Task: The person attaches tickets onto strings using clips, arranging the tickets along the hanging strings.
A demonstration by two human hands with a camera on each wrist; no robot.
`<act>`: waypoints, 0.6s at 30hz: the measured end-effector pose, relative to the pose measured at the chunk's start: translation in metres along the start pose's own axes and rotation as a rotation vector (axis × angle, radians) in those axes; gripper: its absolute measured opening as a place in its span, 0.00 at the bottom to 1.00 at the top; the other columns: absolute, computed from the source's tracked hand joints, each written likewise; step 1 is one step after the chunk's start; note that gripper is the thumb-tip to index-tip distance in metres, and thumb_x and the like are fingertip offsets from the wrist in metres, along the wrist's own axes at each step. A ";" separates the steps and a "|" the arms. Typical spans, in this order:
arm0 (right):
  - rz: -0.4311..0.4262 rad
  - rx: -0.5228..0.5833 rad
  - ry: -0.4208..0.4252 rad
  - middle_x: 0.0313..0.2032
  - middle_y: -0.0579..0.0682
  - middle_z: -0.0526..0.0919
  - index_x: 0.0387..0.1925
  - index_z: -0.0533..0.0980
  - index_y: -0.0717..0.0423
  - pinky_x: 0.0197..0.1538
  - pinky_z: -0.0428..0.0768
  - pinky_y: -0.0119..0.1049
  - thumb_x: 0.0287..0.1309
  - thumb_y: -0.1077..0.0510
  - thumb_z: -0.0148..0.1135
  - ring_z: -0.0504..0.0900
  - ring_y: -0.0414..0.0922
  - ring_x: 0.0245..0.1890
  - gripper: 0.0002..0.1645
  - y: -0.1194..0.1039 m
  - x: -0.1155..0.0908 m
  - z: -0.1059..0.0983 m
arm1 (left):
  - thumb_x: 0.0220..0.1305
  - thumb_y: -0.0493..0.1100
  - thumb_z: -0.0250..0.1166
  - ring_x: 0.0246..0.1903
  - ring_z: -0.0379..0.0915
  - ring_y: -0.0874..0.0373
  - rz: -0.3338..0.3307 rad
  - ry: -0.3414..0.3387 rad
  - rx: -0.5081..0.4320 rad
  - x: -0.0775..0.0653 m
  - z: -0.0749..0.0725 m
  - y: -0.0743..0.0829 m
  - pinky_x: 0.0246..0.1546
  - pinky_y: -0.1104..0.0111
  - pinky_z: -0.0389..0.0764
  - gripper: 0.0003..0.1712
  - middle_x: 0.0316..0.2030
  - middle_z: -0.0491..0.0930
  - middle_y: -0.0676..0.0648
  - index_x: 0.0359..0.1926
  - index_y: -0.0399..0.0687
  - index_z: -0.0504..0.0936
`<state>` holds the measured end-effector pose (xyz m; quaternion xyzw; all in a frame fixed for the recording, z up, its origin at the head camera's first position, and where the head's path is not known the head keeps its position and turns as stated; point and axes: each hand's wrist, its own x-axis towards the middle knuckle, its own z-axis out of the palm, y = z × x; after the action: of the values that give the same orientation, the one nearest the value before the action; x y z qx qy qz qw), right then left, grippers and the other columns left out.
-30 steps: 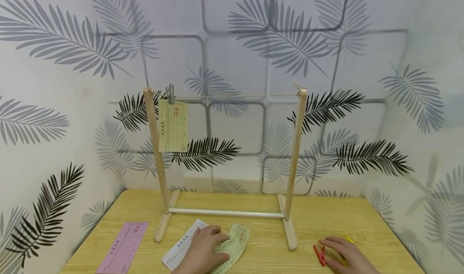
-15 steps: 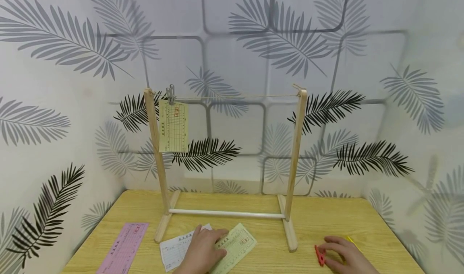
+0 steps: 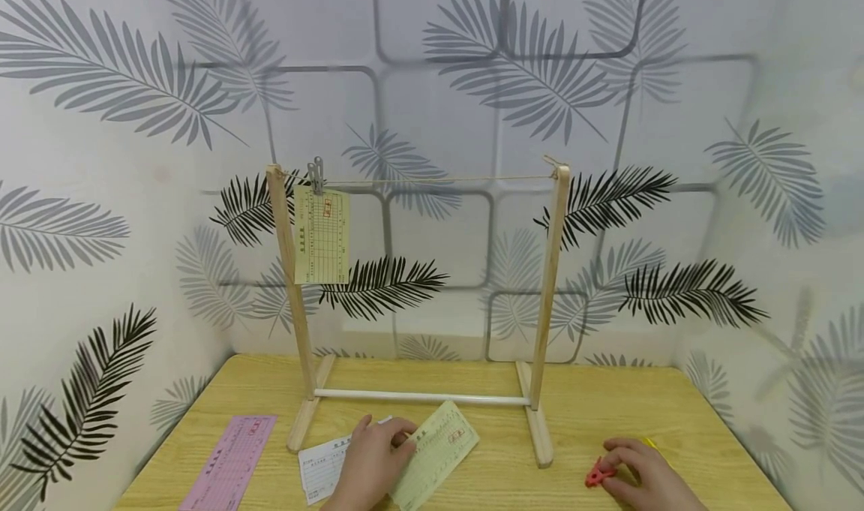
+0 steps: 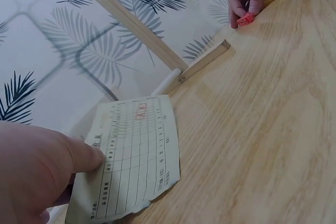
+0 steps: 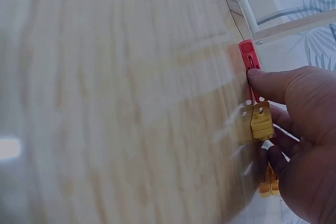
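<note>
My left hand pinches a pale yellow printed slip by its left edge, the thumb on its face in the left wrist view. The slip is tilted up off the table there. Partly behind that hand lies a white printed slip. Over at the right, my right hand pinches a red clothespin between thumb and fingers, low over the tabletop. A yellow clothespin sits beside these fingers in the right wrist view, with another yellow-orange one partly hidden behind the hand.
A wooden stand with a string across its top stands at mid-table. Another yellow slip hangs at the string's left end from a grey clip. A pink slip lies at the table's left.
My left hand has drawn the yellow slip off the white one, flattened its curl and tilted it up. My right fingers have closed on the red clothespin and turned it sideways.
</note>
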<state>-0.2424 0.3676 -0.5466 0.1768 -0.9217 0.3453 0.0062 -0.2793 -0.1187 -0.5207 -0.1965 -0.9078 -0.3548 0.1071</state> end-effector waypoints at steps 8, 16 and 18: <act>0.153 0.045 -0.008 0.61 0.57 0.84 0.66 0.79 0.64 0.58 0.83 0.40 0.71 0.49 0.76 0.82 0.58 0.63 0.31 -0.010 -0.002 -0.004 | 0.70 0.38 0.77 0.33 0.83 0.67 -0.068 0.121 -0.090 0.002 -0.003 0.001 0.73 0.31 0.63 0.05 0.29 0.86 0.63 0.44 0.51 0.91; -0.056 -0.055 -0.021 0.60 0.58 0.82 0.62 0.86 0.51 0.53 0.85 0.38 0.74 0.47 0.73 0.81 0.45 0.59 0.21 0.016 0.001 -0.001 | 0.70 0.37 0.77 0.34 0.84 0.66 -0.138 0.181 -0.136 0.005 -0.003 0.001 0.75 0.34 0.63 0.05 0.29 0.85 0.63 0.41 0.53 0.91; -0.058 -0.055 -0.028 0.59 0.58 0.82 0.60 0.87 0.48 0.53 0.86 0.41 0.74 0.47 0.73 0.81 0.44 0.58 0.18 0.021 0.002 0.000 | 0.71 0.37 0.76 0.34 0.84 0.65 -0.148 0.187 -0.142 0.005 -0.004 0.001 0.75 0.35 0.63 0.05 0.29 0.85 0.63 0.42 0.53 0.91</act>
<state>-0.2511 0.3816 -0.5591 0.2080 -0.9254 0.3167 0.0080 -0.2834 -0.1191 -0.5158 -0.1023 -0.8785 -0.4417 0.1507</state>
